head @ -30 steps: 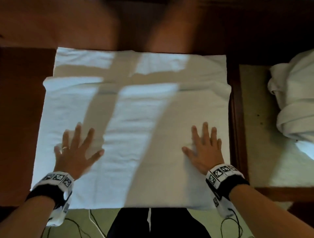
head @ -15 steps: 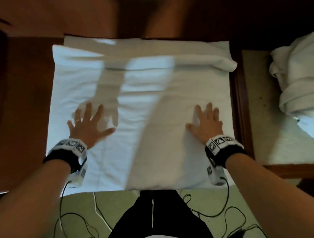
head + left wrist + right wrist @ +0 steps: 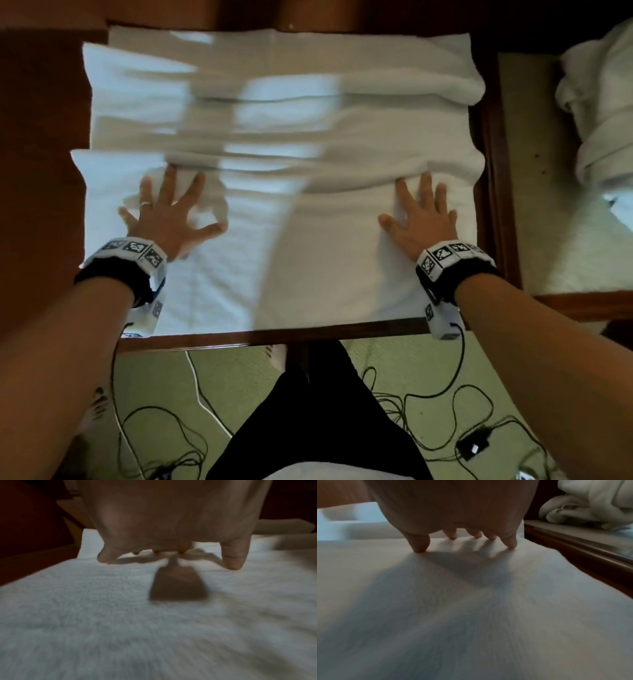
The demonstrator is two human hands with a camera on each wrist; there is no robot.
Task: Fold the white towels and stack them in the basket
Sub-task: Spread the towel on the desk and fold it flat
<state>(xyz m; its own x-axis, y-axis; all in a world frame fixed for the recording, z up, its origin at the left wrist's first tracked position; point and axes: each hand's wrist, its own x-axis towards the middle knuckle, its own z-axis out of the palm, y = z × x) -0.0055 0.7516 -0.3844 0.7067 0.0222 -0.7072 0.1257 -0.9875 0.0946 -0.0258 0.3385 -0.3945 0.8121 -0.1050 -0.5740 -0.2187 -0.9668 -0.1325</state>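
I take this for a room in a home or a guest lodging rather than a workshop or lab. What I see under the camera is a dark polished wooden surface point(image 3: 274, 334) with a moulded edge, furniture rather than a workbench. To my right stands a second piece with a raised wooden frame point(image 3: 493, 171) around a pale inset top point(image 3: 534, 192), and a heap of white towels point(image 3: 603, 102) lies on it. The floor point(image 3: 239, 377) below is pale green, like matting or carpet, with black cables point(image 3: 428, 397) trailing loose across it. The light is dim and falls in window-like patches.
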